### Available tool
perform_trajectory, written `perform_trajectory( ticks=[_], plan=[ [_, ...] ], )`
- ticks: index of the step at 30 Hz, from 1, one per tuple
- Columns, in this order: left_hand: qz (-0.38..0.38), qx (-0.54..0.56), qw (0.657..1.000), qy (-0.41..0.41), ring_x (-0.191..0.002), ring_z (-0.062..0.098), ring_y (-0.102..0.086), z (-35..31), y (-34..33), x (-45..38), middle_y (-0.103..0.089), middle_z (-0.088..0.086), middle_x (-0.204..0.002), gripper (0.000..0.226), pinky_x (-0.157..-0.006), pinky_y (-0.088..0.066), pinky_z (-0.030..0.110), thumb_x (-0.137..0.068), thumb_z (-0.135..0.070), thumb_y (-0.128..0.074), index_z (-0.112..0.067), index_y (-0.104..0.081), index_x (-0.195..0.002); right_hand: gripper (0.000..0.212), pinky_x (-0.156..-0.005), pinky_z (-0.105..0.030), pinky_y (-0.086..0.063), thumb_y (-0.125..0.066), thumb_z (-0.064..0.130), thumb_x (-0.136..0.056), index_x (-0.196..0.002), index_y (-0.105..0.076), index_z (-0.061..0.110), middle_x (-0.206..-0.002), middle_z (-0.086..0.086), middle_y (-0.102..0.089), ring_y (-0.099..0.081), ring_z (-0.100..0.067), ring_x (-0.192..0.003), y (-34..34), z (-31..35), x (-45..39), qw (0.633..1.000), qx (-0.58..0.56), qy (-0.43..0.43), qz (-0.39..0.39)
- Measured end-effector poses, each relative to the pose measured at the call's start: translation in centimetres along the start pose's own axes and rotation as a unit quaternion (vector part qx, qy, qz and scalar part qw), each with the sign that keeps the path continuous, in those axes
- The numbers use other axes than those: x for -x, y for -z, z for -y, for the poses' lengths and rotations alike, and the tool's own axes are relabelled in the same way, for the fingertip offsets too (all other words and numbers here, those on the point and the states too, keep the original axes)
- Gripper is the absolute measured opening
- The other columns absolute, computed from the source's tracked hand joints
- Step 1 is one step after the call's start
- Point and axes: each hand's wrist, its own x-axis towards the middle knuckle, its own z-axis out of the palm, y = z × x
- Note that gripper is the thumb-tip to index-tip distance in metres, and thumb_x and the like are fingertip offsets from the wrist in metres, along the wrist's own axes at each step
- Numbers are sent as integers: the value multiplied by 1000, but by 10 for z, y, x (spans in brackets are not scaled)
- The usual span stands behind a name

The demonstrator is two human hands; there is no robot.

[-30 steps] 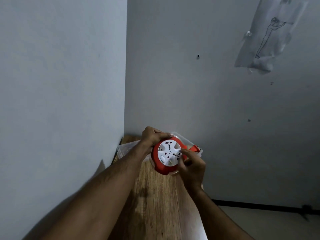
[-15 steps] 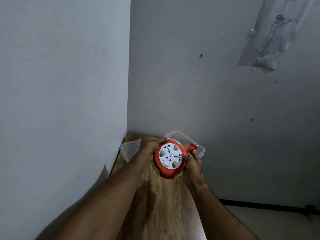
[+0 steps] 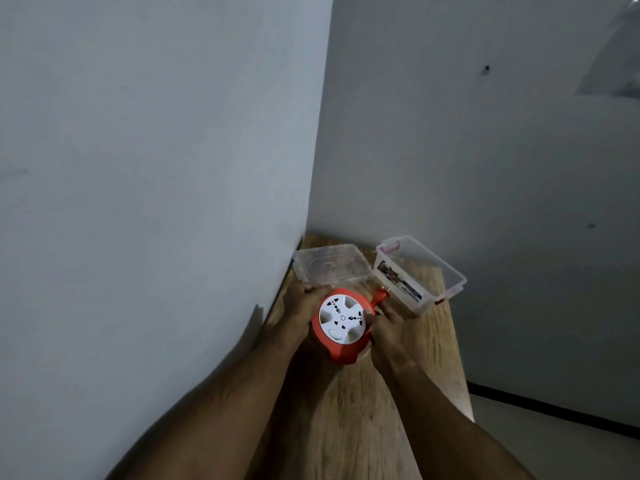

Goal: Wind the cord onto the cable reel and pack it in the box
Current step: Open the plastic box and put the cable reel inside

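A round orange cable reel (image 3: 341,325) with a white socket face is held above a wooden table (image 3: 367,403). My left hand (image 3: 299,306) grips its left and far rim. My right hand (image 3: 386,329) holds its right side, just below the orange plug (image 3: 485,295) that sticks out toward the upper right. No loose cord shows. Behind the reel, a clear plastic box (image 3: 420,273) with red latches stands open, and its clear lid (image 3: 329,263) lies flat to its left against the wall.
The narrow table sits in a corner between a wall on the left (image 3: 156,202) and a wall behind. Its right edge (image 3: 457,358) drops to a grey floor. A printed label shows on the box's near side.
The view has swung left and down, so box and lid now show fully. Both hands keep hold of the reel; the right hand has left the socket face for the rim by the plug.
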Motion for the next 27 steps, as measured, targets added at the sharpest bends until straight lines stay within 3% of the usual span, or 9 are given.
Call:
perform_trajectory(
  ticks=[3,6,8,11,15,20,24,27],
  plan=[
    [-30,-26,999,6,-59,3,-71,27,32,15,-72,-15,-57,10,-55,-58,18,-83,-23,-85,-21,-79,-74,37,-83,-48,-60,-52,-12,-91,-109,-73,14,-92,-12,-77,-73,-33,-90,-15,-27,17,999,21,-44,13],
    [-39,-35,998,21,-68,9,-75,47,59,30,-80,-7,-75,9,-63,-60,21,-85,-27,-83,-20,-84,-90,41,-78,-46,-59,-52,-12,-88,-97,-73,21,-83,-10,-77,-70,-28,-78,-30,-52,28,995,34,-88,11],
    [-37,-52,998,22,-69,7,-76,59,74,38,-81,-5,-80,15,-62,-60,19,-87,-30,-80,-19,-84,-97,40,-80,-51,-58,-52,-13,-86,-102,-75,17,-91,-21,-75,-67,-32,-81,-39,-64,35,994,47,-101,14],
    [-43,-91,995,21,-86,14,-77,77,89,49,-82,0,-95,21,-74,-61,25,-92,-29,-76,-17,-83,-107,40,-83,-55,-59,-52,-11,-85,-105,-75,14,-98,-27,-75,-71,-37,-85,-48,-81,47,990,86,-110,13],
    [-73,-181,981,-24,-90,12,-67,97,92,60,-79,8,-108,26,-58,-38,3,-99,-26,-68,-7,-80,-113,44,-88,-55,-60,-53,-10,-86,-118,-74,11,-95,-16,-78,-74,-38,-95,-46,-100,57,985,124,-121,22],
    [-70,-230,969,-51,-100,24,-71,116,94,66,-78,13,-109,28,-78,-43,20,-103,-25,-63,-3,-80,-110,36,-89,-55,-60,-57,-7,-89,-111,-75,14,-95,-11,-78,-74,-31,-94,-40,-111,63,979,166,-108,41],
    [-76,-251,963,-63,-91,11,-63,119,93,65,-77,10,-111,28,-65,-39,8,-103,-26,-63,-4,-79,-111,32,-90,-55,-59,-57,-3,-92,-104,-74,21,-96,-10,-77,-73,-30,-96,-41,-108,61,972,206,-100,60],
    [-79,-281,954,-63,-100,19,-65,119,89,62,-71,12,-117,22,-72,-43,14,-104,-18,-60,-4,-75,-112,33,-93,-55,-58,-55,-3,-91,-93,-71,26,-98,-13,-76,-71,-31,-98,-44,-104,59,964,238,-96,73]
  ],
)
